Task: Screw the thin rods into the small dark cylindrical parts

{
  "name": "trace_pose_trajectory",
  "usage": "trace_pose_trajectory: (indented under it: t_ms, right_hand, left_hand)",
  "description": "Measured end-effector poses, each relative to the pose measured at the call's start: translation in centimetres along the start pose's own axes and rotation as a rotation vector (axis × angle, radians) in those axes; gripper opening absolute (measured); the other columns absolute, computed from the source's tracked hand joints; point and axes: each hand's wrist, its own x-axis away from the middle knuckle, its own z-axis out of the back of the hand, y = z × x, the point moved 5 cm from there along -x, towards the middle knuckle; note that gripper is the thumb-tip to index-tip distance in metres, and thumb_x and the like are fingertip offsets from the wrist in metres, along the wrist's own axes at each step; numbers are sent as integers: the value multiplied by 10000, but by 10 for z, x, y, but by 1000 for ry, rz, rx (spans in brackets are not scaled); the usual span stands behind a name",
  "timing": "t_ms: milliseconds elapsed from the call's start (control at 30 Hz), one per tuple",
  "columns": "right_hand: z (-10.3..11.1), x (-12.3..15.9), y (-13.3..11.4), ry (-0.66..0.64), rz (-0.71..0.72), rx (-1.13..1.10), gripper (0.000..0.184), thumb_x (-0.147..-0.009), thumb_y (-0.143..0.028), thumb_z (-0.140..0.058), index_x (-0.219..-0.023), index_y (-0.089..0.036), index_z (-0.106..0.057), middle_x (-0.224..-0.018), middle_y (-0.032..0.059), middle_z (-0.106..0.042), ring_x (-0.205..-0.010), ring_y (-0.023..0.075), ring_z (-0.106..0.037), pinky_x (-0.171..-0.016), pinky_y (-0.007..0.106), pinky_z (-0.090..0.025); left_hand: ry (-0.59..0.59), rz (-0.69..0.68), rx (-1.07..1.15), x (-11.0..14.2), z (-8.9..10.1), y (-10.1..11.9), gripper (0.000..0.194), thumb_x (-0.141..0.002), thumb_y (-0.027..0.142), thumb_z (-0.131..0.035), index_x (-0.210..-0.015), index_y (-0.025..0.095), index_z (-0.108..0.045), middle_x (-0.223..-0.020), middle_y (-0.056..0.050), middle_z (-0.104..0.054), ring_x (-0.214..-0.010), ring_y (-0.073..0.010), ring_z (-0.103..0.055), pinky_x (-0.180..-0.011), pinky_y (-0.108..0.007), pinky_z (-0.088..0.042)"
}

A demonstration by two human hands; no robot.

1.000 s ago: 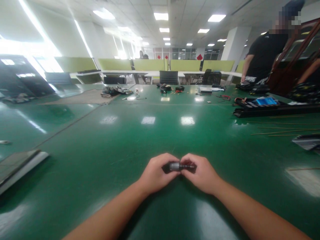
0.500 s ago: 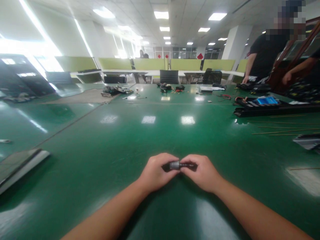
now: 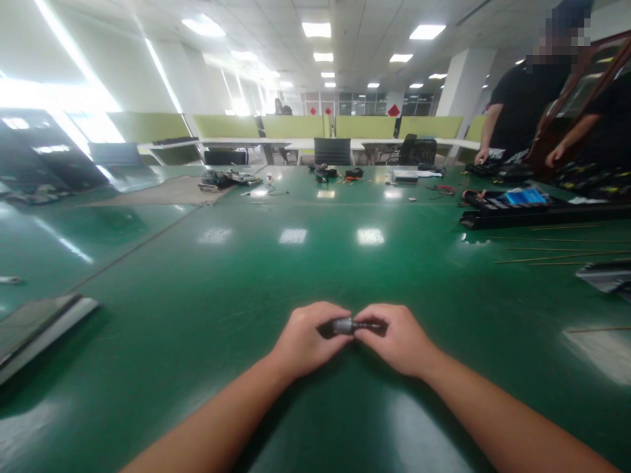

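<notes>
Between my two hands lies a small grey metal cylinder with a thin dark shaft [image 3: 343, 326], held level just above the green table [image 3: 315, 276]. My left hand [image 3: 306, 338] is closed around the thick grey body, thumb below and fingers above. My right hand [image 3: 397, 338] is closed around the thin shaft, which points to the right. The fingertips of the two hands almost touch where body and shaft meet. The piece is too small and blurred to name its exact kind, and its left end is partly hidden in my left hand.
At the left edge lies a flat panel [image 3: 44, 328]. Thin rods [image 3: 552, 250] and a long black metal rail [image 3: 537, 217] with a blue item [image 3: 525, 196] are on the right. Loose parts [image 3: 227, 179] lie along the far side. A person [image 3: 517, 108] stands at the far right, another beside them.
My hands keep the same grip on the cylinder and shaft. The view has shifted very slightly, and the people at the far right have moved a little.
</notes>
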Motion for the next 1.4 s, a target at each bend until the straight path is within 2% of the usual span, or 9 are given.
trace_pose_trajectory:
  t_ms: [733, 1400]
  right_hand:
    - [1, -1, 0, -13, 2, 10, 105, -768, -170, -714, -853, -218, -751, -815, 9, -749, -736, 176, -676, -672, 256, -485]
    - [2, 0, -2, -11, -5, 28, 83, -819, -191, -690, -863, -211, -757, -810, 10, -749, -735, 166, -674, -676, 249, -464]
  left_hand:
    - [-1, -6, -22, 1, 0, -3, 238, -743, 250, -768, -975, 209, -736, -951, -53, -759, -868, -191, -712, -831, -300, -562]
    - [33, -40, -55, 1, 2, -3, 265, -720, 236, -787, -979, 213, -739, -949, -36, -763, -868, -186, -715, -834, -299, -563]
